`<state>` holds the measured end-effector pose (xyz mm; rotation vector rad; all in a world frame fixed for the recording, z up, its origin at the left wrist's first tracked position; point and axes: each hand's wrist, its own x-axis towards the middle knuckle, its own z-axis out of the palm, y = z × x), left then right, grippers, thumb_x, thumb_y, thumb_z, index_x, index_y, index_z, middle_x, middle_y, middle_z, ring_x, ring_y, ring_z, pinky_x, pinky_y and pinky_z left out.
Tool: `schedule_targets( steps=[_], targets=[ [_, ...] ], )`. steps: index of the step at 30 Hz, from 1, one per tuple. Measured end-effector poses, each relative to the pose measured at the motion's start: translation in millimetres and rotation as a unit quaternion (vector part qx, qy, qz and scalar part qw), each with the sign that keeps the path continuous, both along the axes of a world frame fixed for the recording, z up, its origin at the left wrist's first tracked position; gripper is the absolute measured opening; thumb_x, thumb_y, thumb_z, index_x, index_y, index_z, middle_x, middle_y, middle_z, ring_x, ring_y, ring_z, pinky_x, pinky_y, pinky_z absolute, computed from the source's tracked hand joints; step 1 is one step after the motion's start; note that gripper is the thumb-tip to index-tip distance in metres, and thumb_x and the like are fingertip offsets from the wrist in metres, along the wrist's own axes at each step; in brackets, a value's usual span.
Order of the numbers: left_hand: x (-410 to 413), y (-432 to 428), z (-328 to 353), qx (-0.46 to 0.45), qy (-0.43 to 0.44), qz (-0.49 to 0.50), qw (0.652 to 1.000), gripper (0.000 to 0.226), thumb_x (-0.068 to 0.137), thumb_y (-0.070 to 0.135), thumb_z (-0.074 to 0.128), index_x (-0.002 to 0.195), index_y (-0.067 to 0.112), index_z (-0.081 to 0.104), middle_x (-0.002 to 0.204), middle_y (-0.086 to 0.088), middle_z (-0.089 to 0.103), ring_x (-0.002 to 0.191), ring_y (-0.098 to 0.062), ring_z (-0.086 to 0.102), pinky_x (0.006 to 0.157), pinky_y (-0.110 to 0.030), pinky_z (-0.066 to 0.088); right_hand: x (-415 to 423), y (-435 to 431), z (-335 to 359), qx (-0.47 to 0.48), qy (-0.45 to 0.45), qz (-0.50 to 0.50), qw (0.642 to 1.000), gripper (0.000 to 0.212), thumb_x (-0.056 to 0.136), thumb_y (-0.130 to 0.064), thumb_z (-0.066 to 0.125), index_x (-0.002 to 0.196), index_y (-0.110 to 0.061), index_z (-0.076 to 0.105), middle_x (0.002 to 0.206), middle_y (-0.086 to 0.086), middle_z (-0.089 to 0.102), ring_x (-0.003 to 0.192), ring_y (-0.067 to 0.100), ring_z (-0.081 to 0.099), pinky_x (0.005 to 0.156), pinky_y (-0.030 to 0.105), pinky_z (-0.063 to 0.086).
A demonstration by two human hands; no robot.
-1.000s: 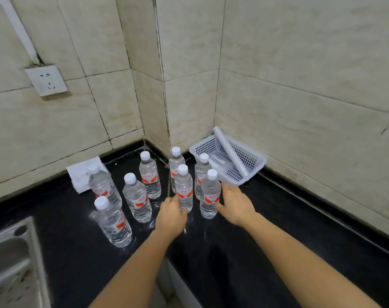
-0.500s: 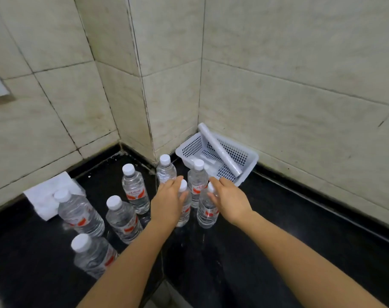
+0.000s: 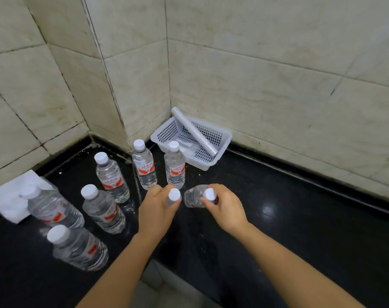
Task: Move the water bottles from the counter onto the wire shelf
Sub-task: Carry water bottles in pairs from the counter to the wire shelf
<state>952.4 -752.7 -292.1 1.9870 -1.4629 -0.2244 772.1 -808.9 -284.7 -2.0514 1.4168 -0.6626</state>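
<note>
A white perforated basket (image 3: 166, 131) sits in the tiled wall (image 3: 266, 85) corner, a white roll (image 3: 194, 132) slanting across it. White paper (image 3: 8, 201) lies far left.

**Both hands gripping bottles**

The left hand (image 3: 158, 211) and right hand (image 3: 225, 210) are close together but apart, on the near side of the basket (image 3: 222, 138). The left hand's fingers curl round the left bottle (image 3: 174, 195) at its neck. The right hand pinches the right bottle (image 3: 194, 198) just under its cap. Both bare forearms reach in from below, converging toward the basket.
</note>
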Motion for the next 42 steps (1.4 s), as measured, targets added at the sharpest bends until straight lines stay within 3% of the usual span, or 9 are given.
schedule_targets(
  steps=[5, 8, 11, 17, 21, 27, 32, 37, 42],
  targets=[
    [-22.7, 5.3, 10.6, -0.013, -0.013, -0.041, 0.999, 0.021, 0.073, 0.031, 0.069, 0.075, 0.011, 0.063, 0.067, 0.008, 0.043, 0.073, -0.018, 0.047, 0.057, -0.027, 0.032, -44.1, 8.6, 14.8, 0.033, 0.008, -0.056, 0.998, 0.018, 0.085, -0.031, 0.066, 0.095, -0.017, 0.065, 0.088, -0.001, 0.064, 0.081, 0.019, 0.058, 0.067, 0.032, 0.045],
    [-53.4, 20.8, 22.9, -0.010, 0.031, -0.072, 0.997, 0.015, 0.072, 0.022, 0.075, 0.082, 0.013, 0.068, 0.068, 0.006, 0.047, 0.074, -0.021, 0.052, 0.063, -0.031, 0.039, -86.7, 27.8, 27.3, 0.051, 0.050, -0.075, 0.995, 0.021, 0.083, -0.033, 0.066, 0.090, -0.013, 0.066, 0.084, 0.001, 0.067, 0.079, 0.023, 0.062, 0.065, 0.035, 0.047],
    [-103.8, 45.3, 27.3, 0.007, 0.061, -0.119, 0.991, 0.015, 0.071, 0.028, 0.075, 0.083, 0.021, 0.070, 0.068, 0.000, 0.049, 0.065, -0.015, 0.050, 0.059, -0.027, 0.040, -147.3, 57.4, 36.7, 0.075, 0.065, -0.106, 0.989, 0.022, 0.079, -0.032, 0.068, 0.078, -0.010, 0.065, 0.073, 0.003, 0.065, 0.071, 0.024, 0.061, 0.060, 0.038, 0.048],
    [-241.6, 90.1, 37.6, 0.030, 0.107, -0.210, 0.971, 0.013, 0.071, 0.023, 0.077, 0.082, 0.026, 0.070, 0.068, 0.005, 0.046, 0.064, -0.009, 0.048, 0.058, -0.021, 0.037, -280.8, 135.9, 52.2, 0.080, 0.067, -0.163, 0.981, 0.017, 0.077, -0.030, 0.071, 0.078, -0.013, 0.068, 0.066, -0.001, 0.061, 0.065, 0.020, 0.056, 0.059, 0.037, 0.048],
    [-343.4, 122.4, 49.1, -0.008, 0.104, -0.248, 0.963, 0.015, 0.071, 0.024, 0.077, 0.085, 0.025, 0.071, 0.068, 0.006, 0.046, 0.065, -0.009, 0.050, 0.060, -0.023, 0.038, -372.4, 188.5, 64.2, 0.051, 0.057, -0.194, 0.978, 0.024, 0.078, -0.032, 0.070, 0.083, -0.008, 0.069, 0.075, 0.009, 0.069, 0.074, 0.029, 0.064, 0.064, 0.043, 0.052],
    [-485.2, 161.4, 82.8, -0.040, 0.099, -0.314, 0.943, 0.020, 0.074, 0.025, 0.075, 0.094, 0.023, 0.070, 0.077, -0.001, 0.054, 0.071, -0.014, 0.055, 0.065, -0.027, 0.045, -503.6, 262.3, 104.7, -0.012, 0.056, -0.260, 0.964, 0.027, 0.080, -0.035, 0.070, 0.082, -0.008, 0.068, 0.072, 0.007, 0.066, 0.068, 0.023, 0.060, 0.059, 0.040, 0.049],
    [-589.7, 180.7, 121.8, -0.056, 0.125, -0.382, 0.914, 0.019, 0.073, 0.026, 0.076, 0.092, 0.027, 0.071, 0.082, -0.004, 0.061, 0.076, -0.016, 0.059, 0.072, -0.037, 0.052, -602.4, 308.6, 145.8, -0.051, 0.043, -0.325, 0.943, 0.027, 0.082, -0.034, 0.070, 0.066, -0.016, 0.058, 0.057, -0.006, 0.051, 0.055, 0.008, 0.046, 0.048, 0.026, 0.032],
    [-684.8, 189.4, 156.1, -0.076, 0.145, -0.442, 0.882, 0.019, 0.070, 0.026, 0.076, 0.089, 0.028, 0.073, 0.083, -0.002, 0.066, 0.076, -0.015, 0.061, 0.072, -0.033, 0.050, -688.7, 338.1, 176.7, -0.096, 0.028, -0.390, 0.915, 0.033, 0.079, -0.032, 0.071, 0.061, -0.008, 0.056, 0.052, -0.002, 0.049, 0.050, 0.012, 0.044, 0.051, 0.033, 0.037],
    [-768.3, 190.8, 188.7, -0.087, 0.200, -0.495, 0.841, 0.020, 0.068, 0.021, 0.079, 0.083, 0.032, 0.072, 0.086, -0.004, 0.070, 0.079, -0.022, 0.066, 0.076, -0.045, 0.056, -764.0, 354.7, 203.1, -0.124, 0.034, -0.427, 0.895, 0.035, 0.078, -0.031, 0.073, 0.056, -0.013, 0.054, 0.051, -0.001, 0.048, 0.048, 0.009, 0.040, 0.048, 0.028, 0.028]
  ],
)
